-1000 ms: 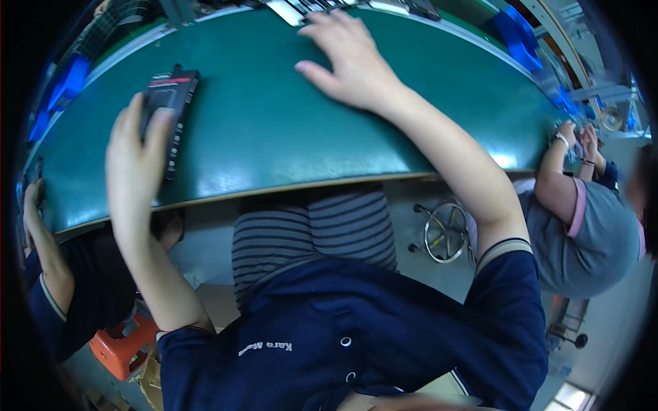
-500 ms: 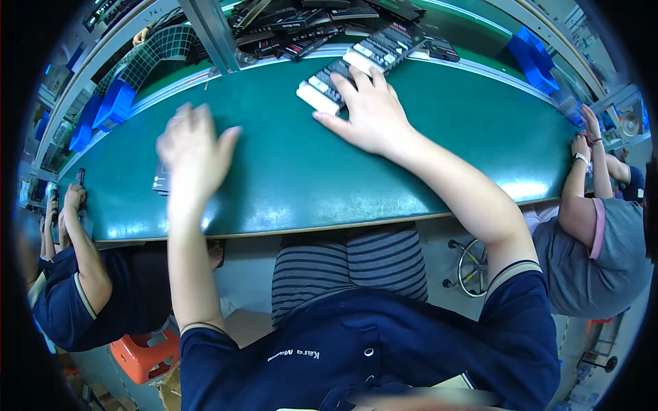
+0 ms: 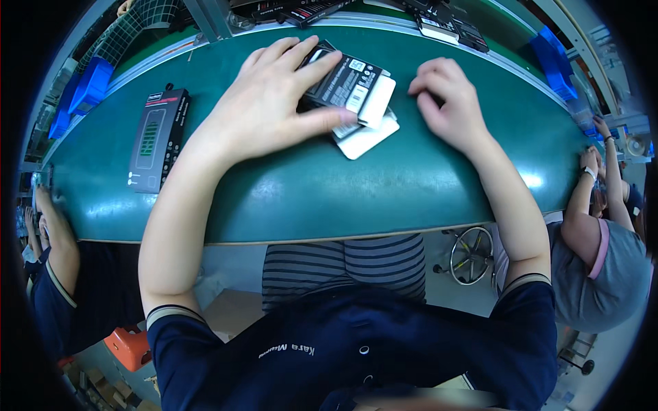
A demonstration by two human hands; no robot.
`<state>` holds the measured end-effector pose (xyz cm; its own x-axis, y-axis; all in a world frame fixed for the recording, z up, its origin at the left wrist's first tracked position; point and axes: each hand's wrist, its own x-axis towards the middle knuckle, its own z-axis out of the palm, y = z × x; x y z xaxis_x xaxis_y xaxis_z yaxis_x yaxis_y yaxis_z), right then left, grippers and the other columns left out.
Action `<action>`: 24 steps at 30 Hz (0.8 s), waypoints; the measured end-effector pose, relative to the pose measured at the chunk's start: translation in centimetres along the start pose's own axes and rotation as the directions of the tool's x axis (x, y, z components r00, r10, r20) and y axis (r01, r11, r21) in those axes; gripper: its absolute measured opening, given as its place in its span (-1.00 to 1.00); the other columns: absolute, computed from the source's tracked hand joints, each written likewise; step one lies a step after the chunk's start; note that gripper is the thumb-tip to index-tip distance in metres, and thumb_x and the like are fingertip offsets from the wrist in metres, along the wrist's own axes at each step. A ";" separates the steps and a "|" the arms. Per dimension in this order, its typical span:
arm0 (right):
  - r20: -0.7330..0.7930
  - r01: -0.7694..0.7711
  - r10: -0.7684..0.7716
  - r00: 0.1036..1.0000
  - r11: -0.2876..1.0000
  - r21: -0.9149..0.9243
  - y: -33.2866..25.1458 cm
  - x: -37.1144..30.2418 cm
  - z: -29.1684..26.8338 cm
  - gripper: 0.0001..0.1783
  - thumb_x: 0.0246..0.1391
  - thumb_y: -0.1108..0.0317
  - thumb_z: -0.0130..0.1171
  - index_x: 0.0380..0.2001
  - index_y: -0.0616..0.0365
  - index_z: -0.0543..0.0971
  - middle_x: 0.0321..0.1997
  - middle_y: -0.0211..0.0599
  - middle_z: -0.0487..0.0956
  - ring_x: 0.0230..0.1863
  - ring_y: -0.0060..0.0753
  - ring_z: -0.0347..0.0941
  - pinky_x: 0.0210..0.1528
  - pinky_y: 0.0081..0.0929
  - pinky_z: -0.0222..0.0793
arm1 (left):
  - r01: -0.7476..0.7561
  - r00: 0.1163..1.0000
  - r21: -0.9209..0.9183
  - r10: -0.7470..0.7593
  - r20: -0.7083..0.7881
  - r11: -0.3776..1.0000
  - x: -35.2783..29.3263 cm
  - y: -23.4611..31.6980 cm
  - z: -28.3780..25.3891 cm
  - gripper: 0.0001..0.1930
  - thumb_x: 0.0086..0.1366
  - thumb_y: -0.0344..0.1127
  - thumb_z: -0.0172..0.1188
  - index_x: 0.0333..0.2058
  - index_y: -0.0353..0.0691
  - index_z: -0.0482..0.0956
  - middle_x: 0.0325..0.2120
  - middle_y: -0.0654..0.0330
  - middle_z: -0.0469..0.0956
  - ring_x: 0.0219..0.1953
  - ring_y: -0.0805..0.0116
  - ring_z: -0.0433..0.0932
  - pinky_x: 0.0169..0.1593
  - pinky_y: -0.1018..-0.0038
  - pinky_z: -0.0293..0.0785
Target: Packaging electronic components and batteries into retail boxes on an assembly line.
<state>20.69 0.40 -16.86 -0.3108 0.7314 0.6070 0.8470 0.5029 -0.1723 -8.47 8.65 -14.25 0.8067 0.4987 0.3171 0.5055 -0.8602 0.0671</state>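
Two flat black cardboard boxes with raised white flaps lie overlapped on the green table point(image 3: 288, 198). My left hand point(image 3: 267, 99) grips the upper black box point(image 3: 353, 79), fingers across its top and thumb at its near edge. Beneath it, the lower box point(image 3: 370, 140) shows mostly its white flap. To the right, apart from both boxes, my right hand point(image 3: 449, 103) is held above the table with fingers curled and nothing visible in them. Left of my left forearm lies a closed dark grey box point(image 3: 157, 140) with a green-barred picture and a hanging tab.
More black boxes point(image 3: 445, 27) are heaped on the shelf beyond the table's raised far edge. Blue bins point(image 3: 92, 85) stand at the far left, and another blue bin point(image 3: 552, 61) at the far right. Co-workers sit on both sides, one in a grey shirt point(image 3: 603, 274) at the right.
My left hand left the grey box and moved right onto the overlapped boxes. These have come nearer and turned. My right hand let go of them, moved right and curled its fingers.
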 end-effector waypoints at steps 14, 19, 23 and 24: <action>0.101 -0.225 0.211 0.972 0.962 0.158 4.0 2.2 0.6 -0.90 0.09 0.45 0.24 -0.33 0.22 0.64 -0.29 -0.27 0.59 -0.21 -0.41 0.51 -0.16 -0.51 0.41 | -0.075 0.992 -0.046 0.070 -0.109 0.996 0.0 1.3 1.0 -0.26 0.12 -0.01 0.41 0.24 -0.13 0.38 0.13 -0.03 0.46 0.22 0.02 0.41 0.27 0.18 0.35; 0.229 -0.394 0.324 0.918 0.809 0.437 2.3 1.6 -0.4 -0.86 0.16 0.42 0.23 -0.25 0.26 0.63 -0.20 -0.29 0.60 -0.14 -0.43 0.51 -0.05 -0.47 0.42 | -0.013 0.997 -0.058 0.009 -0.071 0.998 0.0 1.1 0.9 -0.24 0.10 0.01 0.42 0.26 -0.08 0.40 0.14 -0.01 0.45 0.22 0.03 0.41 0.26 0.19 0.37; 0.346 -0.273 0.133 0.929 0.877 0.397 0.7 2.7 -1.7 -0.44 -0.02 0.21 0.47 0.02 0.21 0.56 0.01 -0.17 0.54 0.07 -0.31 0.48 0.18 -0.37 0.37 | 0.009 0.998 -0.070 -0.013 -0.066 0.997 -0.1 1.2 0.8 -0.24 0.09 0.02 0.43 0.25 -0.08 0.43 0.15 -0.01 0.45 0.22 0.01 0.42 0.25 0.19 0.39; 0.345 -0.274 0.134 0.929 0.876 0.398 0.3 2.9 -2.0 -0.44 -0.02 0.21 0.47 0.02 0.21 0.56 0.01 -0.17 0.54 0.07 -0.31 0.48 0.18 -0.37 0.37 | 0.008 0.998 -0.069 -0.012 -0.064 0.998 -0.1 1.3 0.8 -0.24 0.09 0.02 0.43 0.25 -0.08 0.43 0.15 -0.01 0.45 0.22 0.01 0.42 0.25 0.19 0.39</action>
<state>20.96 1.73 -13.63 -0.3242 0.9057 0.2732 0.6551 0.4233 -0.6258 -7.63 7.62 -14.99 0.7793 0.5014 0.3758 0.4893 -0.8616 0.1349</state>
